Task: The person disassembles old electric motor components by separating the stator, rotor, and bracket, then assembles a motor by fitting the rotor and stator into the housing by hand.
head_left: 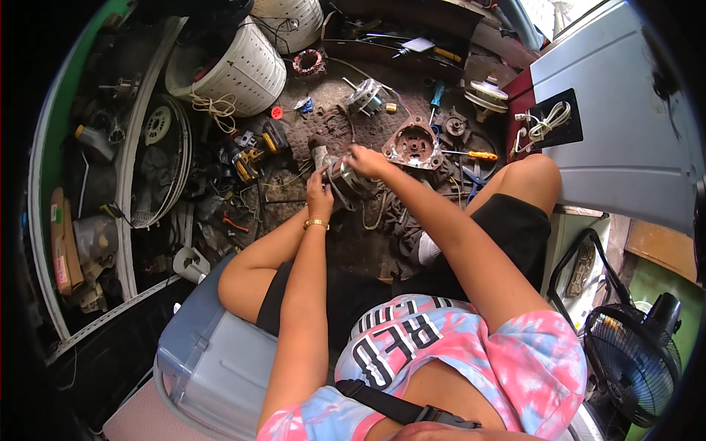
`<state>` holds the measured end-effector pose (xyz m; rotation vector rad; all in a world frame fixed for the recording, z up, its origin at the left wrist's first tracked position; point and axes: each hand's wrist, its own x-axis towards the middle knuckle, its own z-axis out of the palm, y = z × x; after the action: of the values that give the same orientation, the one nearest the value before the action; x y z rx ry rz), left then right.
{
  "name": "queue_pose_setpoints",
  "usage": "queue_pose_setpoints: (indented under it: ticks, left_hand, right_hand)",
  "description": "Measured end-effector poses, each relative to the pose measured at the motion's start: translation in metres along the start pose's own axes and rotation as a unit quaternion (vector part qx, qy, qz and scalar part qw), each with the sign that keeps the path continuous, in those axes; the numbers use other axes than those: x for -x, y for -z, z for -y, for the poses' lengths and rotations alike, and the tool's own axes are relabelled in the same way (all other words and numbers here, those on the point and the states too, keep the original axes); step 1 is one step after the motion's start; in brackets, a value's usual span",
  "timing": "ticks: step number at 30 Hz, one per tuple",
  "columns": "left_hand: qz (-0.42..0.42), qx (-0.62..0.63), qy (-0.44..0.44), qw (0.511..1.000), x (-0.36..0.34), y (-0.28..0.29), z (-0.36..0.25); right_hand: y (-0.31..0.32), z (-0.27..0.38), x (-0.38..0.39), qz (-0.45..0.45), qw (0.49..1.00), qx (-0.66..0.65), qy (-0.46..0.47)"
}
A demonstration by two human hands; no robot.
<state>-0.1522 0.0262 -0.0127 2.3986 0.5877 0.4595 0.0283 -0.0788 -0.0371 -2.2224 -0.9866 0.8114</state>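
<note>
Between my knees a dirty metal motor part [348, 181] with a stubby neck rests above the littered floor. My left hand [318, 192], with a gold bracelet at the wrist, is closed on the near left side of this part. Over its far right side, my right hand [365, 161] has its fingers pinched together; whatever lies in them is too small to make out. Right of that hand lies a round, open motor housing [413, 145] with bolt lugs. Beyond it stands a small silver motor [365, 97].
A yellow-black cordless drill [243, 157] and a battery pack [275, 137] lie at left. An orange-handled screwdriver [482, 155], blue pliers [476, 181] and a teal-handled screwdriver [437, 95] lie at right. White perforated baskets [246, 70] stand behind; a black fan [634, 360] stands near right.
</note>
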Motion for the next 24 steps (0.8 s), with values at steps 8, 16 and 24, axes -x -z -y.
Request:
queue_pose_setpoints:
  ticks: [8,16,24]
  left_hand:
    - [0.085,-0.147,-0.066,0.983,-0.018,0.042,0.042]
    - [0.155,-0.141,-0.001,0.978,-0.135,-0.010,-0.008]
    - [0.588,-0.082,0.296,0.748,-0.116,-0.102,0.005]
  right_hand:
    - [0.011,0.008,0.056,-0.062,0.996,0.061,0.012]
    - [0.004,-0.005,0.077,-0.129,0.986,-0.110,-0.006]
    - [-0.041,-0.042,0.102,-0.224,0.826,-0.381,-0.350]
